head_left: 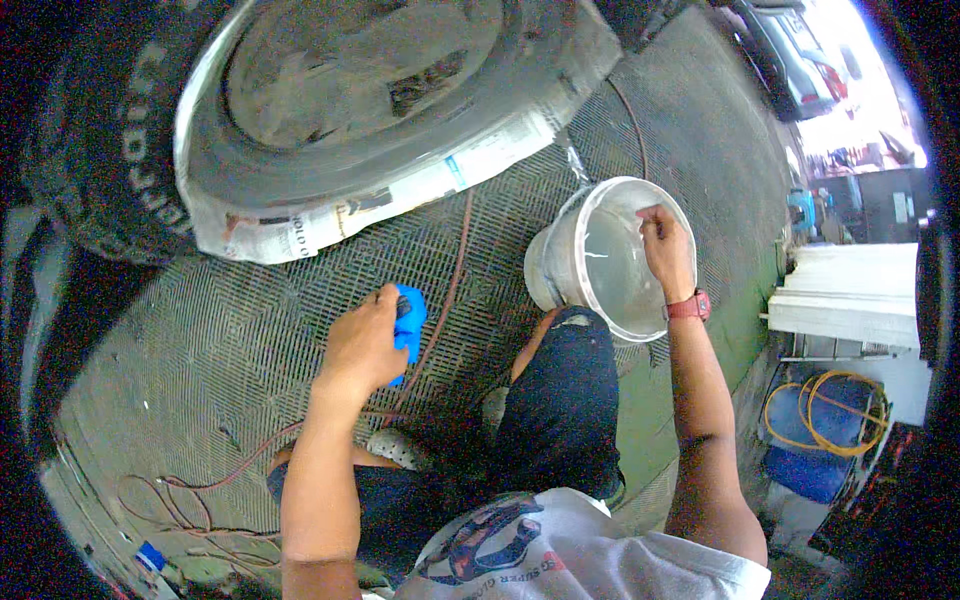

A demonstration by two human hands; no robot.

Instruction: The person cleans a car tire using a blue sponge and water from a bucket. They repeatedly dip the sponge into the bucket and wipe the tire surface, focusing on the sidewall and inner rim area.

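Observation:
My left hand is closed around a blue block, held above the floor grating. The block has a dark patch near its top and looks like a hand sanding block, though my fingers cover much of it. Over the mouth of a whitish plastic bucket hangs my right hand, fingers bunched together. Whether anything small sits between those fingertips cannot be made out. Cloudy liquid shows inside the bucket, which leans beside my right knee.
A large wheel with newspaper tucked round its rim stands ahead, inside a black tire. A reddish hose crosses the grating. At right are a white cabinet-like box and a coiled yellow hose.

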